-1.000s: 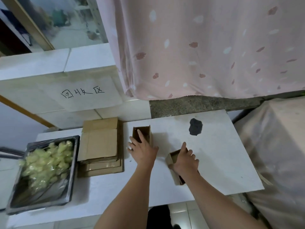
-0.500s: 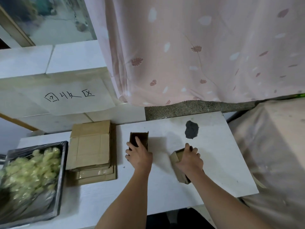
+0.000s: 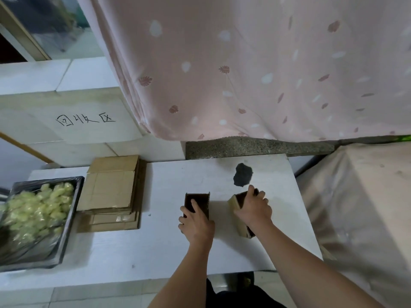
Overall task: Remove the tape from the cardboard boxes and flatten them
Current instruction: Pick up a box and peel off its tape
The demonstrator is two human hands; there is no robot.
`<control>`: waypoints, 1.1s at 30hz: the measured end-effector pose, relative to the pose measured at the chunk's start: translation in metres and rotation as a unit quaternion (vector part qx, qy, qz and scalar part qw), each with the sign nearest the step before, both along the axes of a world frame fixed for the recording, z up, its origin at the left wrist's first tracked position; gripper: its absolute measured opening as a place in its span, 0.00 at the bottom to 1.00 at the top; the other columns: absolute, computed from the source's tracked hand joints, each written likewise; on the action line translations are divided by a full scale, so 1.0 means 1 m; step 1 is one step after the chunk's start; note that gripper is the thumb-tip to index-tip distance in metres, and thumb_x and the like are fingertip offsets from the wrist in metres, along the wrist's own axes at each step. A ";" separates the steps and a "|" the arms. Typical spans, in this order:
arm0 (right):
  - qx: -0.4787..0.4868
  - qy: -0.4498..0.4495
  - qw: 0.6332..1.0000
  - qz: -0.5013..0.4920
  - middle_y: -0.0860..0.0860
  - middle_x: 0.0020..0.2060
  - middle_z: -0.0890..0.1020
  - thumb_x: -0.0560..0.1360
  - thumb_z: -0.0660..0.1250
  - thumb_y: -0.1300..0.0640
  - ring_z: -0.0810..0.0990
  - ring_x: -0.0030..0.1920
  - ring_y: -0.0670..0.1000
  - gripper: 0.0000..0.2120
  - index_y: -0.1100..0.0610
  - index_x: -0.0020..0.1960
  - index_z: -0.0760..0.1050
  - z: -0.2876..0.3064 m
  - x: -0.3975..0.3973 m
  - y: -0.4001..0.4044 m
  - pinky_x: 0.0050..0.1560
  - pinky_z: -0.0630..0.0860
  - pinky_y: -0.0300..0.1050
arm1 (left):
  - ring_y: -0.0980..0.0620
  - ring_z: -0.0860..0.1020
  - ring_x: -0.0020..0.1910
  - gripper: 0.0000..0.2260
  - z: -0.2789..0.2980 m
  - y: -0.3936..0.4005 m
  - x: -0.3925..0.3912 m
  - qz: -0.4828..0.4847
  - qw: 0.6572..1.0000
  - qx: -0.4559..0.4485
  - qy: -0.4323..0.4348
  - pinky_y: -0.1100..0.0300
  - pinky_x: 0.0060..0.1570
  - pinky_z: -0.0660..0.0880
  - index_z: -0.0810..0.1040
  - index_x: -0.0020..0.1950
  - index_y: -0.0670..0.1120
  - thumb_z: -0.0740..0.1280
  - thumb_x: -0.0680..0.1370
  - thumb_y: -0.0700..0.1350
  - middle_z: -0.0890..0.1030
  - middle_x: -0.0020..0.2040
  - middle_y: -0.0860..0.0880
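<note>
Each hand holds a small open box on the white bench (image 3: 155, 252): the left hand (image 3: 196, 223) has fingers (image 3: 193, 205) inside the left box (image 3: 197, 202), and the right hand (image 3: 254, 210) grips the tilted right box (image 3: 236, 202). At nine o'clock lie flattened boxes (image 3: 111, 190) and a tray (image 3: 71, 218); a dark patch (image 3: 242, 177) sits at twelve.

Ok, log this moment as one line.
left hand: holds left box | right hand: grips right box | flattened stack: beside

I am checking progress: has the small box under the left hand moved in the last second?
Yes. The small box slid away from the flattened cardboard stack, toward the person.
</note>
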State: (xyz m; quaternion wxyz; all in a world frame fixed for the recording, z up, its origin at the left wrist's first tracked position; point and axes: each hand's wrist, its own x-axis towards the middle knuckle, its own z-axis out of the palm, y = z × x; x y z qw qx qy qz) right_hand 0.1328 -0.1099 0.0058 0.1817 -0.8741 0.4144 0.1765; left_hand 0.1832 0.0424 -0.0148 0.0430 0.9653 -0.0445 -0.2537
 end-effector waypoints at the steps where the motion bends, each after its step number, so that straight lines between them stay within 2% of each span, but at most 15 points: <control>1: 0.004 0.001 1.000 0.003 0.59 0.63 0.65 0.72 0.70 0.40 0.71 0.60 0.61 0.41 0.54 0.74 0.52 0.000 -0.006 -0.004 0.54 0.75 0.52 | 0.39 0.72 0.61 0.38 -0.001 -0.006 -0.013 0.002 1.000 0.002 0.000 0.49 0.60 0.73 0.49 0.80 0.48 0.67 0.76 0.50 0.61 0.70 0.40; 7: 0.017 0.000 1.000 0.024 0.59 0.63 0.65 0.71 0.71 0.43 0.71 0.60 0.60 0.42 0.54 0.73 0.51 -0.007 -0.049 -0.030 0.53 0.75 0.51 | 0.40 0.72 0.60 0.37 -0.003 -0.038 -0.070 0.009 1.000 0.010 -0.005 0.50 0.58 0.73 0.51 0.79 0.48 0.68 0.75 0.51 0.62 0.69 0.40; 11: 0.032 -0.026 0.999 0.012 0.59 0.63 0.65 0.70 0.72 0.43 0.71 0.59 0.60 0.41 0.54 0.73 0.52 -0.012 -0.069 -0.046 0.51 0.74 0.51 | 0.40 0.70 0.63 0.40 -0.007 -0.048 -0.083 0.013 1.000 0.015 -0.022 0.49 0.61 0.72 0.50 0.79 0.49 0.69 0.75 0.54 0.60 0.72 0.39; 13: 0.056 -0.061 0.996 -0.019 0.58 0.63 0.66 0.70 0.72 0.42 0.72 0.59 0.61 0.41 0.53 0.72 0.53 -0.011 -0.074 -0.051 0.51 0.75 0.52 | 0.38 0.65 0.70 0.44 -0.007 -0.051 -0.086 0.014 0.999 0.018 -0.031 0.47 0.68 0.67 0.48 0.80 0.48 0.69 0.74 0.60 0.56 0.76 0.37; 15: 0.089 -0.112 0.988 -0.065 0.58 0.63 0.67 0.69 0.73 0.42 0.72 0.59 0.61 0.40 0.53 0.71 0.55 -0.008 -0.076 -0.058 0.50 0.75 0.52 | 0.37 0.60 0.75 0.44 -0.003 -0.057 -0.086 0.011 0.998 0.003 -0.064 0.44 0.74 0.60 0.48 0.81 0.47 0.66 0.75 0.64 0.54 0.77 0.36; 18: 0.142 -0.190 0.959 -0.154 0.55 0.61 0.67 0.66 0.74 0.43 0.75 0.57 0.61 0.41 0.50 0.71 0.56 -0.002 -0.076 -0.072 0.52 0.77 0.53 | 0.37 0.58 0.77 0.39 0.007 -0.072 -0.085 -0.004 0.991 -0.060 -0.117 0.47 0.76 0.57 0.52 0.81 0.44 0.62 0.78 0.63 0.56 0.77 0.34; 21: 0.205 -0.280 0.895 -0.279 0.55 0.59 0.71 0.65 0.76 0.43 0.77 0.50 0.57 0.37 0.49 0.65 0.60 0.002 -0.075 -0.089 0.49 0.77 0.50 | 0.38 0.57 0.76 0.36 0.020 -0.094 -0.083 0.039 0.976 -0.192 -0.100 0.48 0.73 0.63 0.53 0.80 0.44 0.61 0.80 0.61 0.56 0.77 0.35; 24: 0.317 -0.359 0.778 -0.407 0.54 0.55 0.77 0.64 0.79 0.45 0.80 0.48 0.53 0.36 0.49 0.63 0.61 0.005 -0.074 -0.101 0.50 0.79 0.51 | 0.36 0.58 0.76 0.39 0.031 -0.121 -0.076 0.154 0.949 -0.275 -0.013 0.44 0.73 0.63 0.52 0.81 0.44 0.65 0.79 0.61 0.55 0.78 0.35; 26: 0.379 -0.386 0.692 -0.478 0.54 0.54 0.79 0.64 0.81 0.47 0.81 0.50 0.55 0.39 0.51 0.66 0.62 0.004 -0.075 -0.106 0.54 0.80 0.56 | 0.36 0.61 0.75 0.43 0.039 -0.138 -0.069 0.262 0.906 -0.320 0.093 0.44 0.70 0.65 0.50 0.81 0.43 0.67 0.77 0.62 0.57 0.78 0.36; 27: 0.394 -0.392 0.663 -0.502 0.55 0.54 0.80 0.63 0.82 0.48 0.82 0.50 0.56 0.39 0.53 0.66 0.63 0.004 -0.076 -0.108 0.55 0.81 0.57 | 0.37 0.64 0.73 0.44 0.042 -0.146 -0.066 0.305 0.877 -0.342 0.145 0.45 0.66 0.67 0.50 0.81 0.43 0.68 0.76 0.63 0.60 0.77 0.38; 29: 0.411 -0.398 0.625 -0.531 0.56 0.54 0.81 0.63 0.82 0.50 0.83 0.50 0.58 0.39 0.54 0.66 0.65 0.004 -0.077 -0.107 0.53 0.82 0.58 | 0.40 0.72 0.65 0.42 0.048 -0.157 -0.064 0.348 0.827 -0.378 0.229 0.50 0.54 0.72 0.57 0.78 0.43 0.69 0.74 0.64 0.71 0.70 0.41; 31: 0.438 -0.393 0.599 -0.543 0.56 0.54 0.82 0.63 0.82 0.50 0.83 0.51 0.59 0.37 0.55 0.66 0.68 0.003 -0.080 -0.104 0.53 0.82 0.59 | 0.43 0.77 0.56 0.36 0.046 -0.162 -0.062 0.361 0.787 -0.416 0.279 0.53 0.43 0.74 0.65 0.73 0.43 0.71 0.73 0.61 0.77 0.60 0.43; 33: 0.474 -0.382 0.588 -0.533 0.58 0.54 0.83 0.66 0.81 0.51 0.84 0.52 0.61 0.33 0.56 0.66 0.71 0.001 -0.083 -0.105 0.52 0.82 0.59 | 0.45 0.79 0.50 0.31 0.043 -0.163 -0.060 0.354 0.776 -0.437 0.287 0.54 0.39 0.77 0.68 0.70 0.42 0.72 0.74 0.57 0.78 0.55 0.43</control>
